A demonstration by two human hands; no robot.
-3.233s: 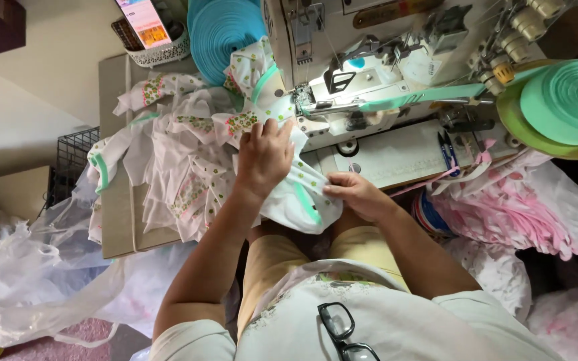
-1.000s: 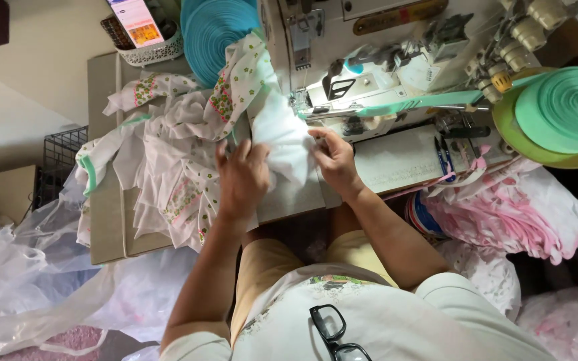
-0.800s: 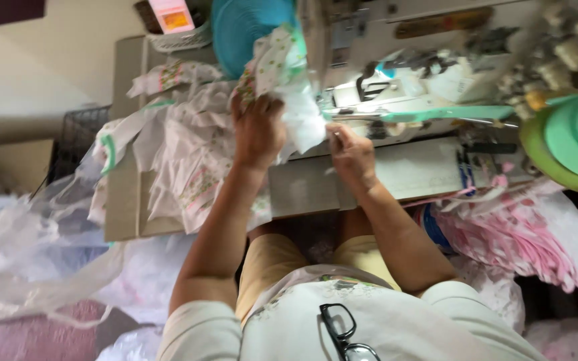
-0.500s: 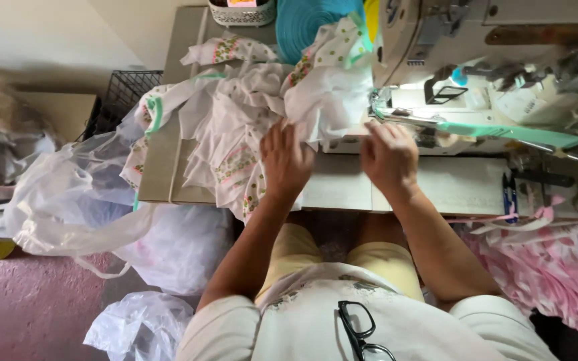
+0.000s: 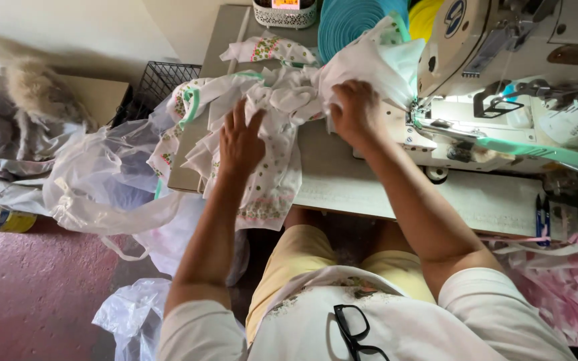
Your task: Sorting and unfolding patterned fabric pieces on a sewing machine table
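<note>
My left hand lies flat, fingers spread, on a pile of white floral-print garments with green trim at the left end of the sewing table. My right hand grips a white fabric piece bunched against the head of the sewing machine. A strip of mint green binding tape runs from the machine to the right.
Rolls of teal and yellow tape stand at the table's back beside a small white basket. Clear plastic bags and a black wire crate sit left of the table. Pink fabric is heaped at the right.
The view has swung left. My left hand moved left onto the floral pile and flattened. My right hand moved up and closed on the white piece by the machine.
</note>
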